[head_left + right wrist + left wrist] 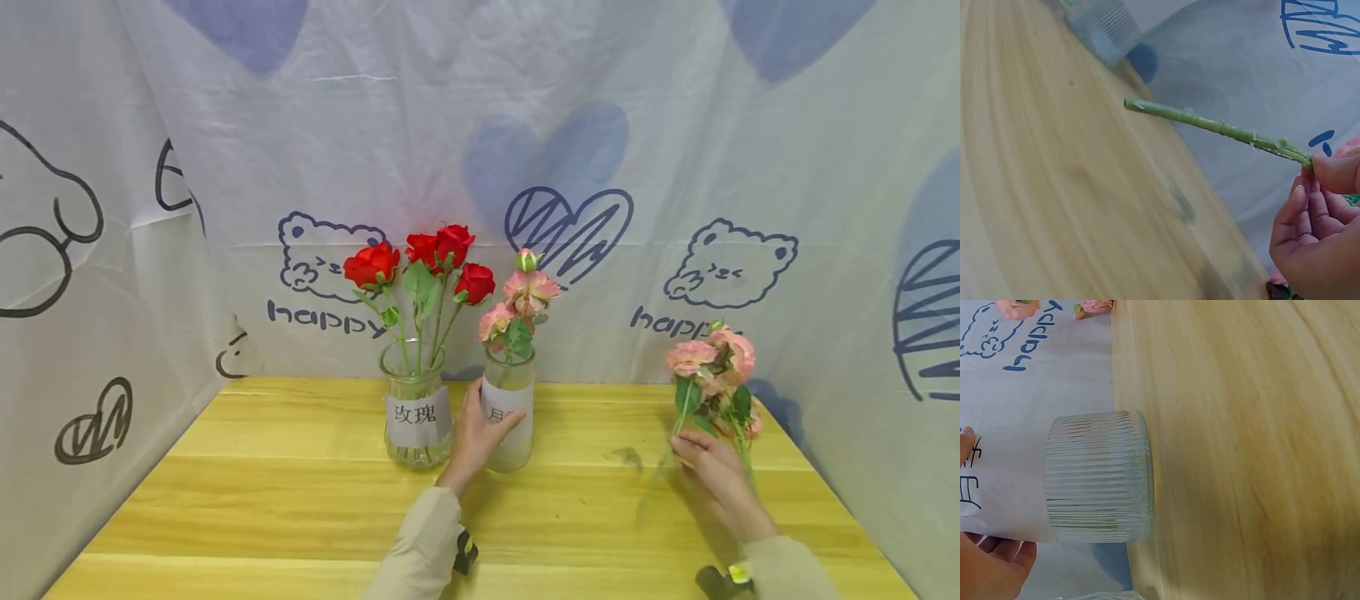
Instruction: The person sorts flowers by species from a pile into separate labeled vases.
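My left hand point(480, 429) grips a clear glass vase point(516, 454), with the thumb across its white label. Vertical ribs show on the vase's base point(1097, 481) in the left wrist view. Pink flowers point(530, 292) with a green bud stand in it. Over the table's right side, my right hand point(716, 479) pinches the stem of a pink flower point(690, 358). In the right wrist view the green stem point(1210, 124) sticks out past the thumb, its cut end free. More pink flowers point(738, 354) cluster right beside the held one, overlapping it in the head view.
Left of my left hand stands another glass vase point(416, 450), labelled in black characters, holding several red roses point(453, 244). The wooden table point(300, 500) ends at a white curtain point(405, 125) printed with hearts and bears. Curtains also flank both sides.
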`<state>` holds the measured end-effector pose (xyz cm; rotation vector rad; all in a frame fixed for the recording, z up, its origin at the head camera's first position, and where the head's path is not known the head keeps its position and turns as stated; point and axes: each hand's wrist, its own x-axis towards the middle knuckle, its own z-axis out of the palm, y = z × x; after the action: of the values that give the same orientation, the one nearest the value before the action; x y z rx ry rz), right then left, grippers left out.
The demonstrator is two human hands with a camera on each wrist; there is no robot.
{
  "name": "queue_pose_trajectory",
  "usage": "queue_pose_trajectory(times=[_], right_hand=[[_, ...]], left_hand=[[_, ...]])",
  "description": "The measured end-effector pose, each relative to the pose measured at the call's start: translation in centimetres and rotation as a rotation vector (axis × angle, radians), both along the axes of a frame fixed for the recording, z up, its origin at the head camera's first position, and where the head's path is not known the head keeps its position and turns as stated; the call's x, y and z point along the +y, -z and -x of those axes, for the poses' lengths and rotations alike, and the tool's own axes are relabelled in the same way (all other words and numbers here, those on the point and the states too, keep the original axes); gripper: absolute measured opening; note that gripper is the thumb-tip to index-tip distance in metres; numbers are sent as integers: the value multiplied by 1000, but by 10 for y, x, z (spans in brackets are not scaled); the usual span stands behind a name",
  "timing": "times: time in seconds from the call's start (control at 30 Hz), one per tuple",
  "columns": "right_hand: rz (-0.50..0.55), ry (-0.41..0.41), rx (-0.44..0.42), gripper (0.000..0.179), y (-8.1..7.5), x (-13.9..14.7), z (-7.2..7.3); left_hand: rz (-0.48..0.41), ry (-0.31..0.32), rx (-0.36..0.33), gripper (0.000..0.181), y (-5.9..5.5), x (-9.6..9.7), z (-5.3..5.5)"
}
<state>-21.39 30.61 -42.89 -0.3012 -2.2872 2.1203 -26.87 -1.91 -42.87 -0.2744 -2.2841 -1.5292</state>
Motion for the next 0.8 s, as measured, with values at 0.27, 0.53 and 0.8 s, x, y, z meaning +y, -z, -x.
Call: queue_pose_trajectory(times=[0.27, 0.53, 0.8], right_hand=[[139, 41, 72, 7, -10, -13, 6], [312, 176, 123, 17, -22, -32, 17], [413, 227, 180, 21, -41, -48, 32]], left_hand=[[4, -15, 6, 75, 0, 1, 1], [6, -12, 20, 74, 1, 1, 0], [16, -25, 19, 75, 1, 2, 0]])
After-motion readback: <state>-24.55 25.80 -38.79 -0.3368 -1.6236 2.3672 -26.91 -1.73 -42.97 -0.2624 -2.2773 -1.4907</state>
